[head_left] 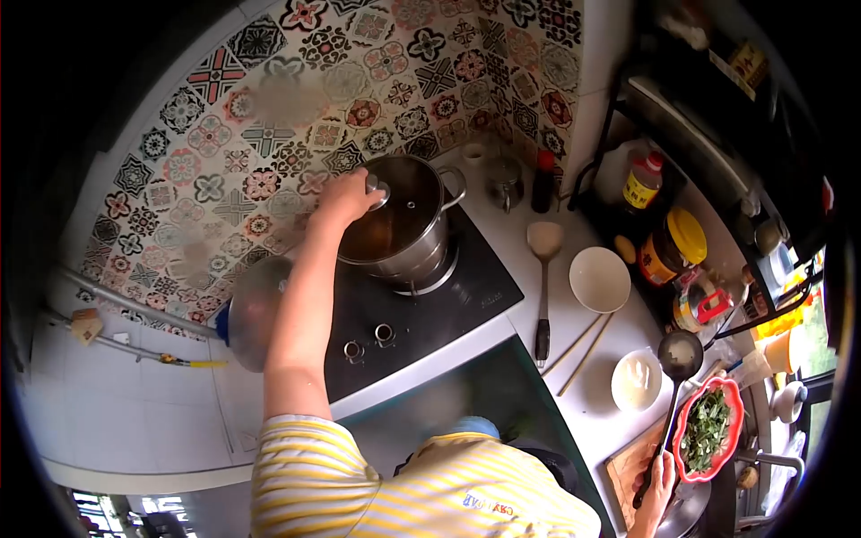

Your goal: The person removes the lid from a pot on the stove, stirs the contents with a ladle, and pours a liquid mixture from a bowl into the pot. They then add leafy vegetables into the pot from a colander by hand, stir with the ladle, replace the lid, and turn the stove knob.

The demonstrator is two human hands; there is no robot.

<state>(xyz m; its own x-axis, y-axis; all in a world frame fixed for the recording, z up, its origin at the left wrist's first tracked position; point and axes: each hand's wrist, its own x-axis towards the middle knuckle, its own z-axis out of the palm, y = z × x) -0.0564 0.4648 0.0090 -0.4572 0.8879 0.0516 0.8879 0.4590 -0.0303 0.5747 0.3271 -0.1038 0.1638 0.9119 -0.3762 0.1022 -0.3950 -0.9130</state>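
My left hand (348, 197) reaches over the stove, its fingers closed round the knob of a glass pot lid (404, 179). The lid covers a tall steel pot (421, 263) on the black cooktop (466, 296); brownish contents show dimly through the glass. At the lower right, my right hand (659, 491) grips the dark handle of a ladle (680, 356), whose bowl points away from me. Beside the ladle stands a red scalloped bowl (734, 430) of chopped green leaves. A wooden cutting board (625, 466) lies near my right hand.
A spatula (543, 269), a white bowl (600, 280), chopsticks (581, 359) and a smaller bowl (638, 380) with pale contents lie on the right counter. Behind them, a black rack (596, 170) surrounds several bottles and jars. A large clear lid-like object (256, 309) stands left of the cooktop.
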